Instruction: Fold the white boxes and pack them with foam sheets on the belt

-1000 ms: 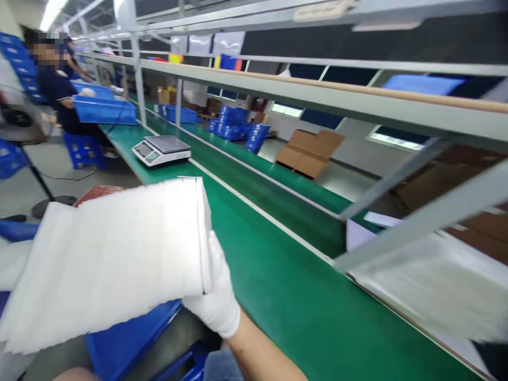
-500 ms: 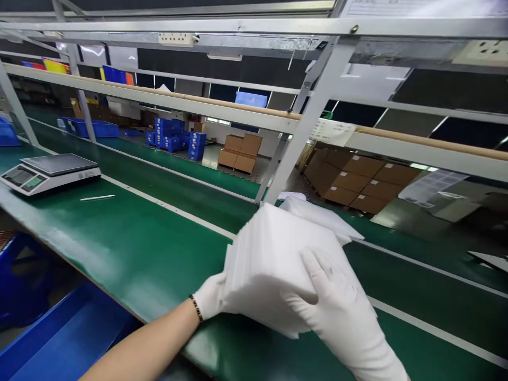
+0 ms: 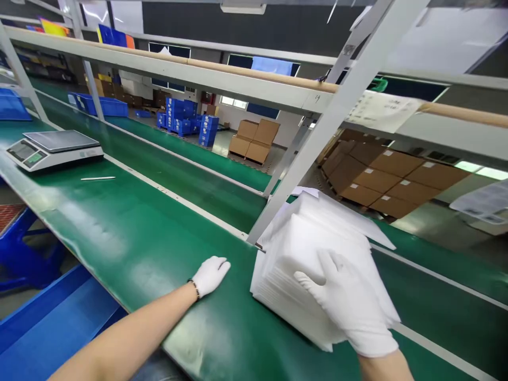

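A thick stack of white foam sheets (image 3: 301,248) stands on the green table surface at right of centre, its layered edges facing left. My right hand (image 3: 345,296), in a white glove, lies on the stack's top and near side with thumb and fingers spread apart. My left hand (image 3: 210,276), also gloved, rests on the green tabletop (image 3: 159,238) left of the stack and apart from it. Its fingers are curled together, and nothing shows in them. More white sheets (image 3: 349,214) lie behind the stack, partly covered by it.
A weighing scale (image 3: 55,151) and a white pen-like stick (image 3: 98,178) are on the table at left. A slanted metal post (image 3: 317,127) rises right behind the stack. Blue bins (image 3: 51,328) sit below the table's near edge; cardboard boxes (image 3: 381,177) stand beyond.
The foam stack has gone from being held tilted between both hands to standing on the table, further right. My left hand has let go of it; my right hand stays on it.
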`<state>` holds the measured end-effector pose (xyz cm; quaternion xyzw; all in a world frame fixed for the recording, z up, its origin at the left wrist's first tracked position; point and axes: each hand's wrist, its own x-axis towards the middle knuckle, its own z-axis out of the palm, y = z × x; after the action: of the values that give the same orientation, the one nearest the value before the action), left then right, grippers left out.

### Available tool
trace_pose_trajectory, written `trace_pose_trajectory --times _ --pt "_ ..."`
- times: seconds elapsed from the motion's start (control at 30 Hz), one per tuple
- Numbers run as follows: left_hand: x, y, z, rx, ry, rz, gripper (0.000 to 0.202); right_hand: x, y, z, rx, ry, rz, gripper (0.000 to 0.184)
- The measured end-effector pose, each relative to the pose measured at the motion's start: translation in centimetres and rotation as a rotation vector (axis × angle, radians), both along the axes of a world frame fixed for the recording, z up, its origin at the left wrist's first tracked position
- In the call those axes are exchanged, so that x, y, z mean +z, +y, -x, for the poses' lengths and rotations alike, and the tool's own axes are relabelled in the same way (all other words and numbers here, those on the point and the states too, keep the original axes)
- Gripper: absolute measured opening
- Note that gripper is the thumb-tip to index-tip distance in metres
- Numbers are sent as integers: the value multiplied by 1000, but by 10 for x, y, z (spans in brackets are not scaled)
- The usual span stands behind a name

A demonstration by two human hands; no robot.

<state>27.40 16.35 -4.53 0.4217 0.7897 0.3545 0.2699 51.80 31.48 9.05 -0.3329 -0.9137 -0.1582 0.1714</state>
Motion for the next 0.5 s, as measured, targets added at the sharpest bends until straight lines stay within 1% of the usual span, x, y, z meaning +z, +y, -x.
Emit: trace_pose_trajectory --times 0.07,0.13,0.2,0.27,0.33,0.4,0.43,0.47,0.5 --pt "-2 -45 24 39 28 1 49 6 -5 -1 18 -7 51 48" --pt "-6 -89 47 86 47 8 55 15 -8 -6 50 40 69 55" --pt "-13 -129 68 150 89 -4 60 30 -8 -12 42 141 87 65" --pt "-21 -160 84 206 130 -33 59 53 -1 -17 -19 262 130 68" --pt "-28 -181 94 243 149 -58 57 80 16 -18 -122 340 180 63" --pt "-34 -192 98 270 160 -67 57 104 43 -12 -203 338 220 64" --pt "-36 -194 98 281 171 -70 57 112 60 -8 -218 308 230 68" --pt "-38 -194 98 292 187 -76 56 117 77 -2 -205 272 214 72" --pt "-39 -193 97 304 205 -83 55 118 94 5 -171 246 171 76"
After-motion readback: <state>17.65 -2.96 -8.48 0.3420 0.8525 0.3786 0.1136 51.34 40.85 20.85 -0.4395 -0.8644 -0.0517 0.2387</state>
